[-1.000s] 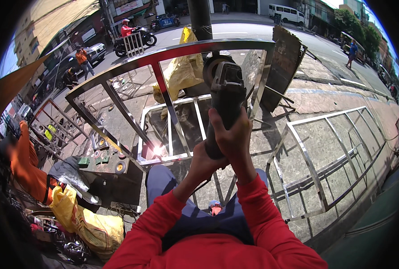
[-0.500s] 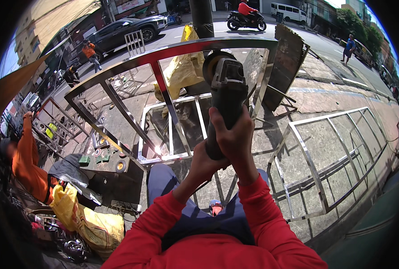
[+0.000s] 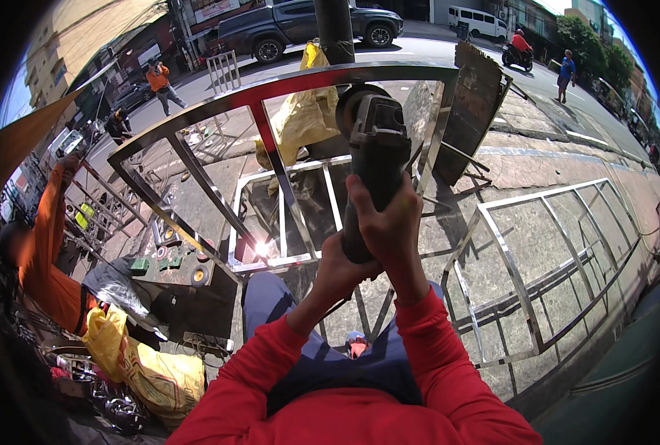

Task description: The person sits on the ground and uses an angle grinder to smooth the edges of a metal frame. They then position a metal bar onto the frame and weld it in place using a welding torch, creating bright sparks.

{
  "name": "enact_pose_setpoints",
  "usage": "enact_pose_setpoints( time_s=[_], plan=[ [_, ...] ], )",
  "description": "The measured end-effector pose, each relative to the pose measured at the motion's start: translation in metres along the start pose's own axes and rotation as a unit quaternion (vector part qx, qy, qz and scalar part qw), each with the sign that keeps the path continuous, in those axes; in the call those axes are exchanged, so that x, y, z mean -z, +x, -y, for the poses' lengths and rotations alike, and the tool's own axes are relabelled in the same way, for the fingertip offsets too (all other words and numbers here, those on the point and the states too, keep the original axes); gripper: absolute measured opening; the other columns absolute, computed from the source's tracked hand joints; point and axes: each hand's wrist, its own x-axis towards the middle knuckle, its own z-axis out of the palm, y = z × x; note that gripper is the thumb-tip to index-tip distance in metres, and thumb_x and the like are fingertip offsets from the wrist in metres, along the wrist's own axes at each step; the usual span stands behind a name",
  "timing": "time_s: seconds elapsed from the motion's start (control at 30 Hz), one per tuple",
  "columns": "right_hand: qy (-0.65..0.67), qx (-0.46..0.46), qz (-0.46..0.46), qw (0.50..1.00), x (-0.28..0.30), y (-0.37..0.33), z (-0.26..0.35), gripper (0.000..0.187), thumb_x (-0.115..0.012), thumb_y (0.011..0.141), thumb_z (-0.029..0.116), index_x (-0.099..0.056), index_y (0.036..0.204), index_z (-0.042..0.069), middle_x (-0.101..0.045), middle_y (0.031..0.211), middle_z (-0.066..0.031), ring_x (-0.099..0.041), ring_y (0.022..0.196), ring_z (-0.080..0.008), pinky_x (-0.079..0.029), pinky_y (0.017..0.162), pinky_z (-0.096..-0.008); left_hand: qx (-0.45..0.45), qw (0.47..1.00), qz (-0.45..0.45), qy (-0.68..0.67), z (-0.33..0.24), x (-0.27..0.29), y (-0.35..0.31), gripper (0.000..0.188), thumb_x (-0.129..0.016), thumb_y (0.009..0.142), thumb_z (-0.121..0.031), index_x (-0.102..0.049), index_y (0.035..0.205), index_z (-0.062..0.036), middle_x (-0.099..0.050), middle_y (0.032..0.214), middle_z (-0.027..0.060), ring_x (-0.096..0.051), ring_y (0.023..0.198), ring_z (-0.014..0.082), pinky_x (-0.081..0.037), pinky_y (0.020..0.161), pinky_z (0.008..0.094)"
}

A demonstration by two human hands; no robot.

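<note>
Both my hands grip a dark angle grinder (image 3: 380, 148), held upright in front of me. My right hand (image 3: 388, 226) wraps the middle of its body, thumb along the side. Lower down, my left hand (image 3: 339, 268) closes round the rear end. The grinder's round disc (image 3: 354, 107) is against or very close to the top bar of a shiny metal frame (image 3: 278, 83); contact cannot be made out. This frame of square tubes leans upright ahead of my knees, its crossbars running down toward me.
Another metal frame (image 3: 526, 297) lies at the right. At the left are a low table (image 3: 178, 276) with grinding discs, yellow sacks (image 3: 163, 371) and a co-worker in orange (image 3: 48, 274). A dark post (image 3: 335, 33) and a leaning board (image 3: 472, 111) stand beyond; vehicles pass on the road.
My hands and the grinder have barely moved. On the road the pickup and the motorcycle have moved right. The co-worker at the left has shifted an arm slightly.
</note>
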Motion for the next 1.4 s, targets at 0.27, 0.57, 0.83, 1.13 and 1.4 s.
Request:
enact_pose_setpoints(
  time_s=[0.27, 0.57, 0.83, 1.13, 1.4],
  plan=[
    [0.015, 0.004, -0.003, 1.000, 0.0007, 0.0029, -0.0012, 0.039, -0.076, 0.083, 0.029, -0.064, 0.100, -0.004, -0.072, 0.083, -0.0152, -0.072, 0.075, -0.0235, -0.055, 0.068, -0.0344, -0.033, 0.999, -0.011, -0.022, -0.0044, -0.0054, 0.0029, 0.030, -0.082, 0.068, -0.010, -0.064, 0.088, 0.0038, -0.067, 0.070, 0.0067, -0.066, 0.061, 0.0132, -0.052, 0.054, 0.0272],
    [-0.002, -0.003, 0.004, 1.000, 0.0009, 0.0024, 0.0004, 0.040, -0.076, 0.082, 0.029, -0.063, 0.099, -0.005, -0.072, 0.083, -0.0146, -0.071, 0.074, -0.0219, -0.055, 0.068, -0.0338, -0.020, 0.999, 0.004, -0.032, 0.0008, -0.0032, 0.0013, 0.038, -0.081, 0.071, -0.014, -0.063, 0.101, 0.0013, -0.068, 0.078, 0.0047, -0.067, 0.065, 0.0110, -0.053, 0.057, 0.0233],
    [-0.015, 0.013, 0.004, 1.000, -0.0038, 0.0009, 0.0023, 0.042, -0.077, 0.082, 0.030, -0.062, 0.100, -0.005, -0.071, 0.082, -0.0160, -0.071, 0.074, -0.0240, -0.055, 0.068, -0.0348, -0.019, 0.999, 0.001, -0.038, 0.0010, 0.0014, -0.0006, 0.033, -0.081, 0.070, -0.013, -0.064, 0.094, 0.0027, -0.068, 0.075, 0.0050, -0.067, 0.064, 0.0116, -0.053, 0.056, 0.0243],
    [-0.032, 0.023, 0.017, 0.999, -0.0065, 0.0000, 0.0026, 0.042, -0.077, 0.082, 0.029, -0.062, 0.099, -0.006, -0.071, 0.082, -0.0168, -0.072, 0.074, -0.0246, -0.055, 0.067, -0.0351, -0.029, 0.999, -0.001, -0.046, 0.0042, 0.0016, -0.0018, 0.029, -0.082, 0.071, -0.011, -0.064, 0.088, 0.0030, -0.067, 0.070, 0.0052, -0.066, 0.061, 0.0116, -0.051, 0.054, 0.0259],
    [-0.008, 0.012, -0.011, 1.000, -0.0059, 0.0005, 0.0013, 0.042, -0.078, 0.082, 0.028, -0.061, 0.098, -0.006, -0.071, 0.081, -0.0175, -0.072, 0.072, -0.0256, -0.055, 0.065, -0.0358, -0.036, 0.998, 0.003, -0.043, 0.0017, 0.0016, 0.0004, 0.027, -0.081, 0.071, -0.010, -0.064, 0.088, 0.0021, -0.067, 0.069, 0.0050, -0.065, 0.060, 0.0114, -0.050, 0.052, 0.0252]
  ],
)
